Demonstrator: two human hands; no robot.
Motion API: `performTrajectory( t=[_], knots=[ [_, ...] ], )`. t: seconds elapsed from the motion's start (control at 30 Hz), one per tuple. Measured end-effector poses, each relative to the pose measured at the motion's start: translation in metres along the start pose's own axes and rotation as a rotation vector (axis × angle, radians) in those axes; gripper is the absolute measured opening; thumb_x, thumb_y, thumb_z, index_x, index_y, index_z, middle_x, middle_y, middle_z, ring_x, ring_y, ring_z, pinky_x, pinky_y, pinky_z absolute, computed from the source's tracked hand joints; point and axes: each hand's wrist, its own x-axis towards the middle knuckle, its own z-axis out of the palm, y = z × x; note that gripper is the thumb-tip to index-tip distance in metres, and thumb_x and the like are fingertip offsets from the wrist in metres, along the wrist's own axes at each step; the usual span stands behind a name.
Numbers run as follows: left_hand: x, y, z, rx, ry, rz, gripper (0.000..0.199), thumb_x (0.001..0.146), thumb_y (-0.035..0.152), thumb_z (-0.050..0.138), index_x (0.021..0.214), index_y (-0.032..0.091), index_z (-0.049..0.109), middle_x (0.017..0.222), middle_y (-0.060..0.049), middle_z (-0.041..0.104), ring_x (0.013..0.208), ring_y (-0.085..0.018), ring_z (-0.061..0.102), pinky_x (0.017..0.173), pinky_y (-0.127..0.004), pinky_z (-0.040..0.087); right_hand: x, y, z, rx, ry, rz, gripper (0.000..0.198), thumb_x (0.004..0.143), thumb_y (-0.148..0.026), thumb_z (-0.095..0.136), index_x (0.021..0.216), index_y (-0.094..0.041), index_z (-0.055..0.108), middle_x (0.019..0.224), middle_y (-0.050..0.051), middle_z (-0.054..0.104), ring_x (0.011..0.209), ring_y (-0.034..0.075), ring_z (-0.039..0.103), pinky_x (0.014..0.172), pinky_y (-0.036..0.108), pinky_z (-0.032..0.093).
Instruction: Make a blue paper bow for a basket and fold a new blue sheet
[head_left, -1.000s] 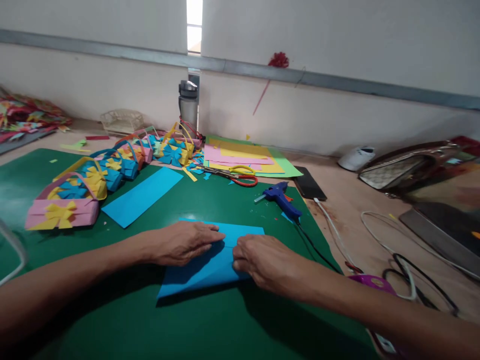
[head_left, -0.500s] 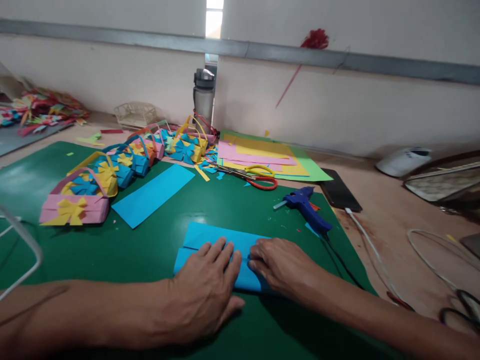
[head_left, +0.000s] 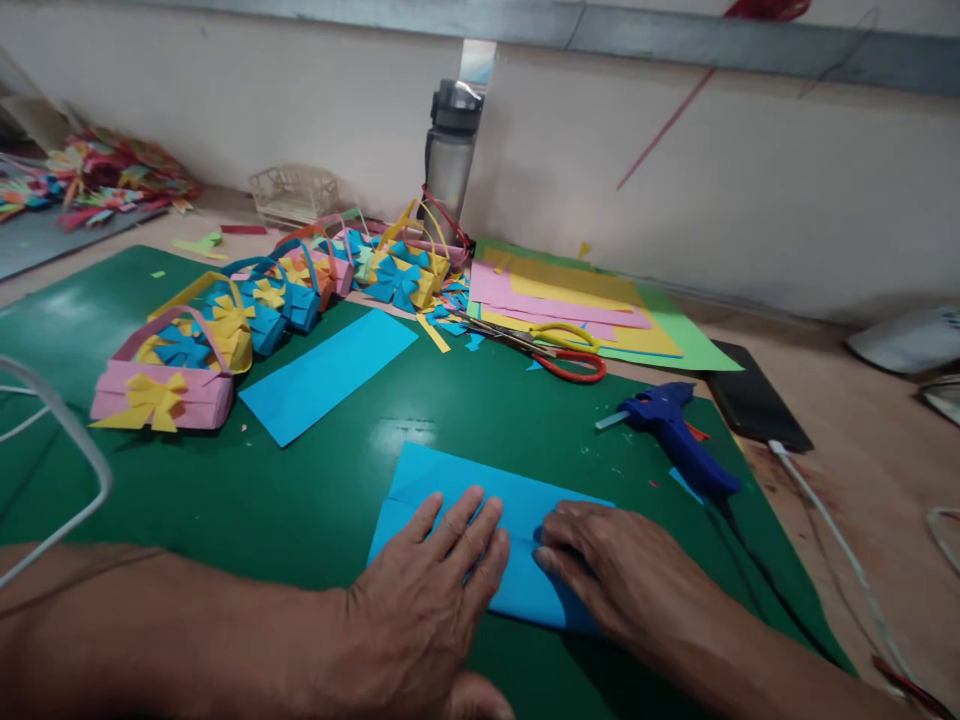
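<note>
A folded sheet of blue paper [head_left: 517, 483] lies on the green mat [head_left: 315, 520], a fold line running across it. My left hand [head_left: 442, 575] rests flat on its left half, fingers stretched out and a little apart. On the right half, my right hand [head_left: 611, 555] has its fingers curled and pressed together at the fold; its palm side is hidden. Beyond the sheet, a separate blue paper strip [head_left: 330, 377] lies on the mat. To the right is a blue glue gun [head_left: 679, 430] with a clear stick at its end.
Several small paper baskets with bows [head_left: 169, 390] line the left. Scissors [head_left: 566, 350] lie before stacked coloured paper [head_left: 559, 300]. A bottle [head_left: 450, 160] stands by the wall. A phone [head_left: 757, 395] with a white cable is at right; a white curved bar [head_left: 94, 465] is at left.
The view has tilted down and turned left, so everything sits further right. My left hand stays flat on the blue paper, and my right hand stays at its fold.
</note>
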Motion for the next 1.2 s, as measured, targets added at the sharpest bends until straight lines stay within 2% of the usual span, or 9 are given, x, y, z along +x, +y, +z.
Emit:
performTrajectory(
  t=[0.2,0.57,0.63,0.73,0.83,1.0,1.07,1.2],
  knots=[
    [-0.001,-0.002,0.003,-0.039,0.001,-0.004,0.089,0.083,0.073,0.024,0.145,0.009,0.02,0.151,-0.018,0.004,0.139,-0.033,-0.008,0.107,-0.061,0.018,0.001,0.0,0.001,-0.011,-0.003,0.003,0.025,0.086,-0.02,0.045,0.063,-0.019,0.056,0.065,0.005,0.062,0.059,0.018,0.057,0.052,0.026,0.028],
    [-0.001,-0.004,-0.009,-0.053,-0.09,-0.009,0.095,0.081,0.074,0.032,0.145,0.006,0.017,0.151,-0.017,0.005,0.14,-0.033,-0.002,0.109,-0.057,0.018,0.003,0.003,-0.002,0.082,0.014,-0.013,0.027,0.083,-0.02,0.049,0.056,-0.019,0.051,0.058,0.002,0.057,0.053,0.014,0.051,0.05,0.026,0.022],
    [-0.002,-0.004,-0.008,-0.051,-0.088,-0.009,0.094,0.082,0.074,0.031,0.145,0.006,0.016,0.151,-0.017,0.003,0.14,-0.033,-0.005,0.109,-0.058,0.016,0.002,0.002,-0.006,0.138,-0.014,-0.019,0.026,0.083,-0.027,0.053,0.058,-0.019,0.052,0.057,0.0,0.056,0.052,0.013,0.049,0.05,0.026,0.022],
    [-0.004,-0.003,-0.009,-0.053,-0.087,-0.005,0.092,0.083,0.072,0.03,0.146,0.007,0.015,0.151,-0.016,0.003,0.139,-0.032,-0.006,0.11,-0.057,0.015,-0.002,-0.002,-0.011,0.215,-0.088,-0.004,0.02,0.073,-0.035,0.066,0.064,-0.019,0.057,0.061,-0.001,0.056,0.059,0.014,0.05,0.052,0.025,0.024],
    [-0.006,-0.003,-0.015,-0.049,-0.095,-0.02,0.093,0.082,0.073,0.032,0.146,0.01,0.011,0.152,-0.015,0.006,0.14,-0.032,-0.001,0.11,-0.055,0.017,-0.004,-0.005,-0.016,0.233,-0.158,0.002,0.015,0.067,-0.03,0.071,0.071,-0.019,0.062,0.068,0.0,0.06,0.068,0.016,0.054,0.054,0.024,0.024],
    [0.0,-0.004,-0.033,-0.011,-0.208,-0.029,0.097,0.076,0.068,0.052,0.146,0.01,0.017,0.15,-0.019,0.017,0.138,-0.036,0.016,0.105,-0.055,0.027,-0.001,-0.009,-0.022,0.173,-0.25,-0.042,0.013,0.063,-0.024,0.072,0.067,-0.019,0.06,0.062,-0.002,0.056,0.062,0.014,0.05,0.051,0.024,0.02],
    [0.002,-0.004,-0.038,0.002,-0.228,-0.019,0.092,0.079,0.065,0.053,0.144,0.009,0.022,0.148,-0.021,0.024,0.136,-0.037,0.024,0.103,-0.055,0.031,0.0,-0.011,-0.023,0.152,-0.273,-0.038,0.014,0.061,-0.023,0.072,0.064,-0.019,0.059,0.059,-0.003,0.054,0.06,0.013,0.048,0.05,0.024,0.02],
    [0.005,-0.007,-0.038,0.039,-0.093,-0.012,0.057,0.093,0.043,0.04,0.139,0.011,0.034,0.142,-0.018,0.039,0.13,-0.034,0.036,0.099,-0.054,0.036,0.001,-0.012,-0.027,0.178,-0.254,-0.058,0.018,0.061,-0.018,0.067,0.055,-0.019,0.05,0.048,-0.006,0.042,0.052,0.01,0.04,0.048,0.024,0.02]
  ],
)
